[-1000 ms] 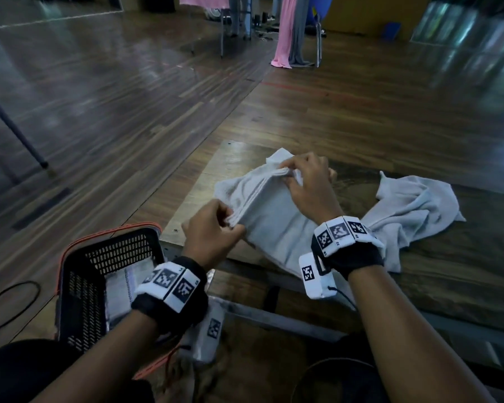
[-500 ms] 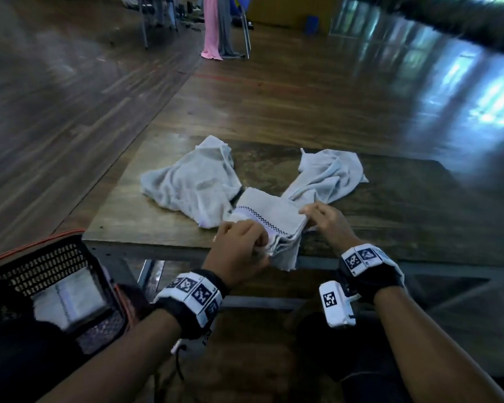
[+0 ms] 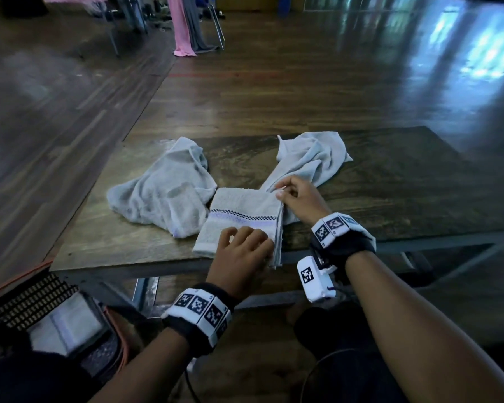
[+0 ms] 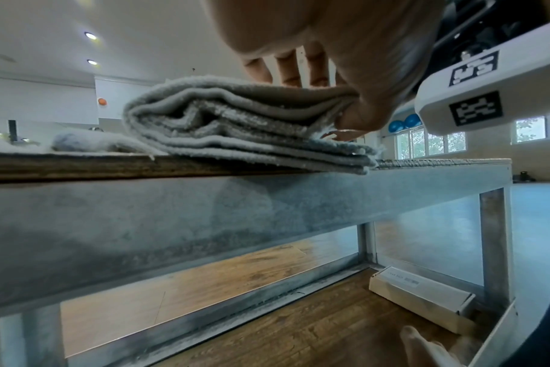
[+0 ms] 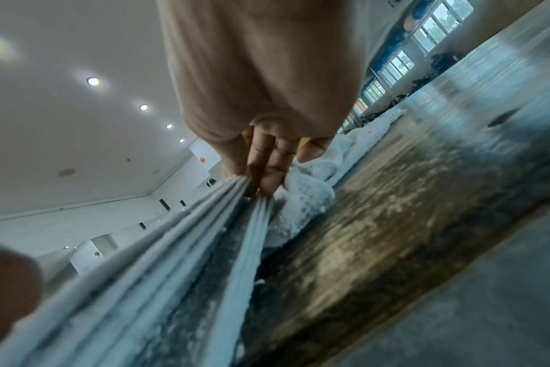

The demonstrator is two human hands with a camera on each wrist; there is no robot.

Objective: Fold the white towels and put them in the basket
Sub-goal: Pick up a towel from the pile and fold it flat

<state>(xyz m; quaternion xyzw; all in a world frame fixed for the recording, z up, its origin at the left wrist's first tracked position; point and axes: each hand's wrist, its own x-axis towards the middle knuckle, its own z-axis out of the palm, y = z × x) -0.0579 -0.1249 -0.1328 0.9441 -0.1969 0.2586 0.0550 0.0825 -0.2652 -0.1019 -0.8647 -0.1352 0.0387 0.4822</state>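
Note:
A folded white towel [image 3: 239, 216] with a checked stripe lies at the near edge of the wooden table [image 3: 390, 181]. My left hand [image 3: 245, 248] holds its near right corner, fingers on top and thumb tucked among the layers [image 4: 236, 129]. My right hand [image 3: 294, 196] pinches the towel's far right corner; the right wrist view shows its fingers [image 5: 261, 178] on the stacked edges [image 5: 173, 248]. Two crumpled white towels lie behind, one on the left [image 3: 163, 190] and one on the right [image 3: 312, 161]. The black basket [image 3: 41, 292] stands at lower left with a folded towel [image 3: 67, 324] inside.
The table has a metal frame [image 4: 204, 223] and a low shelf holding a small cardboard box [image 4: 421, 298]. Polished wooden floor surrounds it. Chairs draped with pink and grey cloth [image 3: 184, 27] stand far behind. A cable runs by my knees.
The towel I held up and folded has come down flat at the table's near edge. My right hand has shifted to its far right corner; the left stays at the near corner.

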